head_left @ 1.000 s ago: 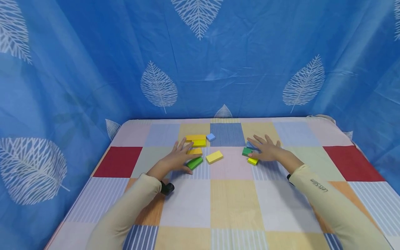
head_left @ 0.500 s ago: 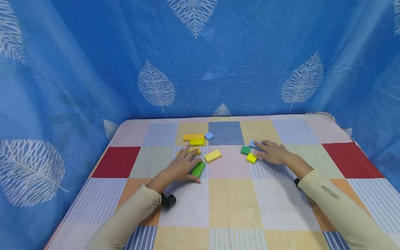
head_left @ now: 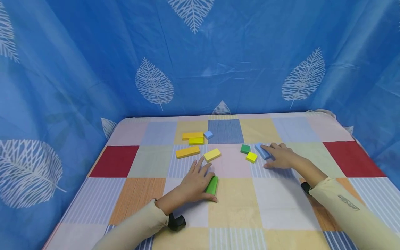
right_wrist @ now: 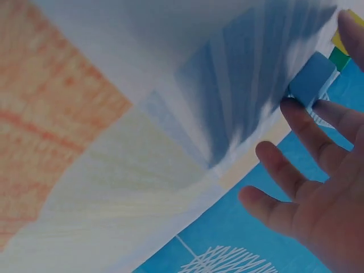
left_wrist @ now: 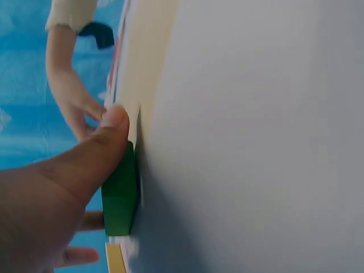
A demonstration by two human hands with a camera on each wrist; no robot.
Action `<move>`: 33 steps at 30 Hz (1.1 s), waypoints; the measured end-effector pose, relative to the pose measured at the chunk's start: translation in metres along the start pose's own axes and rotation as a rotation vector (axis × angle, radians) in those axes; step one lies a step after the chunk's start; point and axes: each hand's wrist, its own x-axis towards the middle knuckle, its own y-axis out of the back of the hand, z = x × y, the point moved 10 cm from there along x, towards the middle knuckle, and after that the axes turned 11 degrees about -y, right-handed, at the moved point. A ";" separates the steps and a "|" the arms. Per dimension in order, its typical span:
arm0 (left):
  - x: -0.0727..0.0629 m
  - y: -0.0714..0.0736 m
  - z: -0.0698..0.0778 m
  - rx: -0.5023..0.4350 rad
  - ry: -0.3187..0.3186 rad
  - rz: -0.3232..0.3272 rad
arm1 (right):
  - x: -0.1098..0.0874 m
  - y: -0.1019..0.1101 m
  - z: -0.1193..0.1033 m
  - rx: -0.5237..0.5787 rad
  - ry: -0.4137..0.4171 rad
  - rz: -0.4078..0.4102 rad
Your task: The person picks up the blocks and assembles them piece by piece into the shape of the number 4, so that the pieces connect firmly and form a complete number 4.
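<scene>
In the head view my left hand (head_left: 197,182) is over the cloth left of centre, its thumb and fingers around a long green block (head_left: 211,185). The left wrist view has the thumb along one end of that green block (left_wrist: 120,196), with fingers behind its other side. My right hand (head_left: 282,157) reaches in from the right, fingers spread. Its fingertips touch the end of a blue block (head_left: 263,151), and the right wrist view shows the thumb apart from this blue block (right_wrist: 313,78). Left of it lie a small dark green block (head_left: 245,149) and a small yellow block (head_left: 251,157).
Beyond my left hand lie a pale yellow block (head_left: 212,155), an orange block (head_left: 188,152), another orange block (head_left: 192,135), a yellow block (head_left: 196,141) and a small blue block (head_left: 208,134). A patchwork cloth (head_left: 235,205) covers the table; a blue leaf-patterned curtain (head_left: 250,52) hangs behind.
My left hand has drawn the green block nearer and to the right, away from the orange ones. The blue block has turned and shifted right under my right fingers.
</scene>
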 end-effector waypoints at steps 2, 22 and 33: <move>0.001 0.000 0.005 0.010 0.016 0.002 | 0.000 0.001 0.001 0.006 -0.013 0.004; -0.013 -0.003 0.014 -0.182 -0.115 -0.004 | 0.004 0.004 -0.007 0.037 0.217 0.024; -0.010 0.005 0.027 -0.109 -0.157 0.072 | 0.002 0.015 -0.004 0.052 0.172 0.144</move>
